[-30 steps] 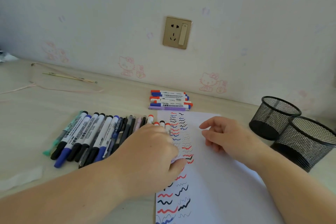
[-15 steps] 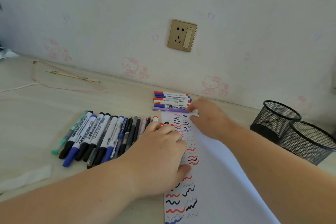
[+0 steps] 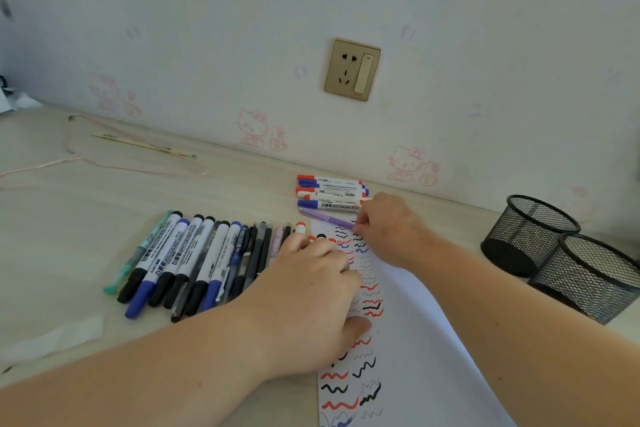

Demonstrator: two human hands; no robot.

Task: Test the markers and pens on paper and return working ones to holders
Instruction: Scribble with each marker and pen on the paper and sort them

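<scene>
A white sheet of paper (image 3: pixel 426 350) covered with red, black and blue squiggles lies in front of me. My left hand (image 3: pixel 304 302) rests flat on its left edge, partly over a row of several markers and pens (image 3: pixel 194 260). Beyond the paper lies a small stack of whiteboard markers (image 3: pixel 330 194). My right hand (image 3: pixel 391 229) pinches one end of a purple pen (image 3: pixel 327 218) lying just in front of that stack. Two black mesh holders (image 3: pixel 530 236) (image 3: pixel 595 274) stand at the right.
The wall runs close behind the desk, with a gold socket (image 3: pixel 353 69) on it. A pink cord (image 3: pixel 104 163) and a thin stick (image 3: pixel 142 146) lie at the back left. A strip of white paper (image 3: pixel 52 340) lies near the front left.
My right hand moved from the paper up to the marker stack and took hold of the purple pen, whose end has swung away from the stack. My left hand stayed on the paper.
</scene>
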